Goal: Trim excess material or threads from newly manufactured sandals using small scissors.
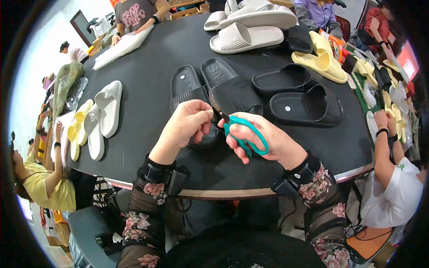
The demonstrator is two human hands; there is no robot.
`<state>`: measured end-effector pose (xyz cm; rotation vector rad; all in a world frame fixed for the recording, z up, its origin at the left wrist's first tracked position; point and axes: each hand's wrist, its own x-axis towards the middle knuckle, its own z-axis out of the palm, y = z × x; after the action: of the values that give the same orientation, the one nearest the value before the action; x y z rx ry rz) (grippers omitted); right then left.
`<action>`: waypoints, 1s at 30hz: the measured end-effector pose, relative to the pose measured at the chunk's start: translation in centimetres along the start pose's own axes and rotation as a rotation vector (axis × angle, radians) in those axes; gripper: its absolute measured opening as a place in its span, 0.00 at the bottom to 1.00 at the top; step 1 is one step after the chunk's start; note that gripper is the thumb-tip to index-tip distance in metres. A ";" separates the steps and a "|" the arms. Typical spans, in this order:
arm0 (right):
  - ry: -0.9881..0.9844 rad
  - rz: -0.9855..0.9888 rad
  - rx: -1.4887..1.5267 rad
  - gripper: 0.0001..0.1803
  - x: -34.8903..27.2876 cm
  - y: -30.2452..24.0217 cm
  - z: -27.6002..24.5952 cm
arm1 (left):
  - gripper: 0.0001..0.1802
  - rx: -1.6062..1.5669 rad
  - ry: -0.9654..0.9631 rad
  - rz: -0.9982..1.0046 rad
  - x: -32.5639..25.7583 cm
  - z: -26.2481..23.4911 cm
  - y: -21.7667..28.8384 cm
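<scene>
In my right hand (279, 140) is a pair of scissors with teal handles (261, 135), the fingers closed round them. Its dark blades point up and left, toward the fingertips of my left hand (184, 124). My left hand is closed in a pinch; whatever sits between thumb and finger is too small to make out. Both hands hover over a pair of black slide sandals: the left slide (184, 80) is partly covered by my left hand, and the right slide (234, 94) lies just beyond the scissors.
Further right lie two more black slides (308, 107). White slides (108, 109) and yellow slides (80, 120) rest at the left, grey-white slides (248, 38) at the back, yellow slides (324, 62) at back right. Co-workers stand or sit around the black table (143, 134).
</scene>
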<state>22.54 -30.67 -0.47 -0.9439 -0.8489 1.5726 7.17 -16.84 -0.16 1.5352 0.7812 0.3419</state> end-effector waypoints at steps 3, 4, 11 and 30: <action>0.015 0.050 0.037 0.17 -0.1 0.4 0.1 | 0.07 -0.003 0.008 0.002 0.2 -0.1 -0.3; 0.012 0.046 0.065 0.17 -0.1 0.6 0.3 | 0.07 -0.007 0.004 0.007 0.1 -0.2 -0.4; 0.062 0.105 0.160 0.17 -1.5 0.7 2.0 | 0.08 0.035 0.038 0.013 -0.3 -0.3 -0.3; 0.090 0.154 0.189 0.19 -1.5 1.4 1.1 | 0.08 0.059 0.032 0.054 -0.1 0.0 -0.5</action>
<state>21.13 -32.40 -1.01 -0.9524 -0.5649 1.6957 6.96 -16.99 -0.59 1.6115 0.7819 0.3869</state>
